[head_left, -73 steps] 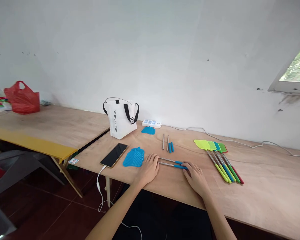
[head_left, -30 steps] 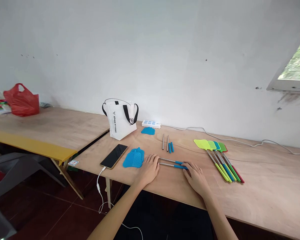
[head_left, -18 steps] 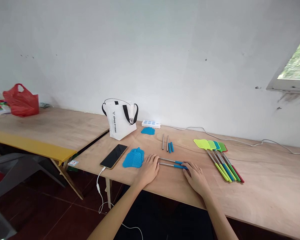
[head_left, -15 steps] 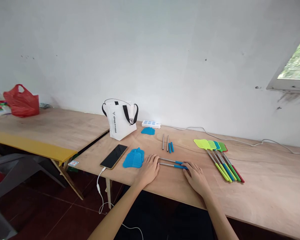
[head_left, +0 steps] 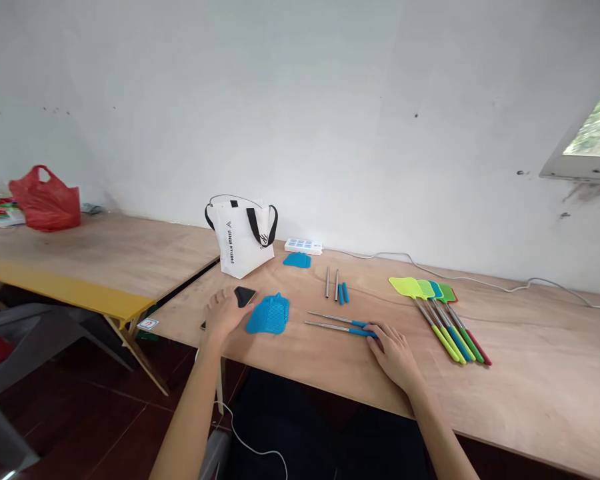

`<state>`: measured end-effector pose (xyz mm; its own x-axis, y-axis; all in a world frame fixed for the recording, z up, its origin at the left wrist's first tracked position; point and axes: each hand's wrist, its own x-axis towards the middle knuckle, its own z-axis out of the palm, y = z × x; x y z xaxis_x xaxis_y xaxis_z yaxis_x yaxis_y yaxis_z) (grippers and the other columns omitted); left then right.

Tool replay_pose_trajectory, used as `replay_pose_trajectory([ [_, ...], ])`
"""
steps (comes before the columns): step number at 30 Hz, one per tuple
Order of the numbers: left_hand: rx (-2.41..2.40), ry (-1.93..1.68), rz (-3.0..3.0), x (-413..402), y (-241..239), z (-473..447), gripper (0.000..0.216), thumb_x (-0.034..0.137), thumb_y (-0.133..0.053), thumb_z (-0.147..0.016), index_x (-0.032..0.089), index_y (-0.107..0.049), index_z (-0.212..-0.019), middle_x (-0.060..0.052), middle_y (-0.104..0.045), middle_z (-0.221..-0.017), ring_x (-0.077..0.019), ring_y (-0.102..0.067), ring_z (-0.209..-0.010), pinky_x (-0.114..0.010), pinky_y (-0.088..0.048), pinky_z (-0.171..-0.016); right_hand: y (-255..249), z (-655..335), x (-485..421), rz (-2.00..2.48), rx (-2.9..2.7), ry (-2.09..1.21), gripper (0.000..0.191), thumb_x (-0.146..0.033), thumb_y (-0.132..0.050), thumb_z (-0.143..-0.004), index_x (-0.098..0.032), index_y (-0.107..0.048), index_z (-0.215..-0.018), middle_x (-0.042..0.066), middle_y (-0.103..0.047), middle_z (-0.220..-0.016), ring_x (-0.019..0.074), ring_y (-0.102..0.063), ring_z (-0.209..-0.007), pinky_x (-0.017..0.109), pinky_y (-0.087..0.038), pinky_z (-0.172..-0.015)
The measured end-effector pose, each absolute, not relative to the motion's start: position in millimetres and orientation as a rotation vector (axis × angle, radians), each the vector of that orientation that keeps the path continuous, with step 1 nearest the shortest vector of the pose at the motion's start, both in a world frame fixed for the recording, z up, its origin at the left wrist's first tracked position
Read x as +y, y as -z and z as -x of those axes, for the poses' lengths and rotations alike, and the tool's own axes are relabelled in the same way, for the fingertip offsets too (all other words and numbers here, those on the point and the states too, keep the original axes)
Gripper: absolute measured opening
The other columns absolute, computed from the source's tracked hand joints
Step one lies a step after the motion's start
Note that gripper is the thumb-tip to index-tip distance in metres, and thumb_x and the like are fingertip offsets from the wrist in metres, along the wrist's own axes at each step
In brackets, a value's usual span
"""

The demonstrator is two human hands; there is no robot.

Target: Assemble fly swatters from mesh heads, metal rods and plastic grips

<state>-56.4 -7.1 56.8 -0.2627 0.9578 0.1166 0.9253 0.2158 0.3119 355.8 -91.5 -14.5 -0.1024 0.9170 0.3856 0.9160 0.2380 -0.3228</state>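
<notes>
My left hand [head_left: 223, 315] lies over a black smartphone [head_left: 244, 295] with its fingers apart and slightly blurred; most of the phone is hidden beneath it. Just right of that hand is a small stack of blue mesh fly swatter heads [head_left: 270, 315]. My right hand [head_left: 391, 345] has its fingers closed around the ends of two blue-gripped fly swatter handles [head_left: 337, 327], whose bare metal rods point left along the table. Beyond them lie two loose metal tubes [head_left: 337, 285] and two short blue grips [head_left: 343, 293].
Several whole fly swatters [head_left: 437, 320] in mixed colours lie fanned out on the right. Behind stand a white tote bag [head_left: 244, 240] and a white power strip [head_left: 303, 247] near more blue swatter heads [head_left: 297, 260]. A red plastic bag [head_left: 50, 203] is on the left table.
My left hand has moved left from the rod tips, past the blue swatter heads, onto the phone. The rod tips now show. My right hand stays at the blue grips.
</notes>
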Motion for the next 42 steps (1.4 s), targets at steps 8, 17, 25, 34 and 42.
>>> replay_pose_trajectory([
  [8, 2.374, -0.42, -1.779, 1, -45, 73, 0.078, 0.053, -0.056, -0.087, 0.014, -0.034, -0.151, -0.022, -0.052, -0.146, -0.0445, -0.047, -0.134, -0.053, -0.042, -0.099, 14, -355, -92, 1.67, -1.999, -0.001, 0.033, -0.034, -0.037, -0.1, -0.03, -0.063, -0.12, 0.005, -0.064, -0.132, 0.0255, -0.058, -0.123, 0.046, -0.045, -0.103],
  [17, 2.378, -0.471, -1.744, 2, -47, 73, 0.078, 0.055, -0.06, -0.084, 0.02, -0.035, -0.149, -0.018, -0.051, -0.147, -0.0432, -0.053, -0.126, -0.049, -0.047, -0.094, 14, -356, -91, 1.66, -1.993, -0.054, 0.032, -0.034, -0.038, -0.1, -0.03, -0.064, -0.119, 0.005, -0.064, -0.133, 0.0258, -0.058, -0.124, 0.047, -0.043, -0.105],
  [25, 2.392, -0.468, -1.727, 4, -43, 72, 0.092, 0.064, -0.059, -0.08, 0.01, -0.033, -0.15, -0.026, -0.044, -0.15, -0.046, -0.043, -0.136, -0.052, -0.044, -0.098, 14, -355, -92, 1.667, -1.998, -0.038, 0.031, -0.034, -0.038, -0.101, -0.03, -0.063, -0.119, 0.005, -0.064, -0.133, 0.0251, -0.059, -0.123, 0.047, -0.043, -0.105],
  [34, 2.393, -0.312, -1.734, 10, -39, 80, 0.102, 0.077, -0.059, -0.07, -0.002, -0.052, -0.134, -0.032, -0.051, -0.141, -0.0456, -0.044, -0.135, -0.047, -0.043, -0.102, 16, -357, -91, 1.655, -2.018, 0.002, 0.03, -0.033, -0.039, -0.1, -0.03, -0.063, -0.118, 0.004, -0.065, -0.131, 0.0245, -0.06, -0.122, 0.044, -0.045, -0.102],
  [42, 2.408, -0.333, -1.739, 11, -38, 81, 0.093, 0.072, -0.063, -0.07, 0.004, -0.055, -0.133, -0.028, -0.056, -0.138, -0.0421, -0.05, -0.132, -0.043, -0.044, -0.101, 17, -358, -90, 1.656, -2.007, -0.023, 0.03, -0.034, -0.038, -0.1, -0.029, -0.063, -0.117, 0.005, -0.065, -0.132, 0.0256, -0.059, -0.123, 0.046, -0.044, -0.103],
])
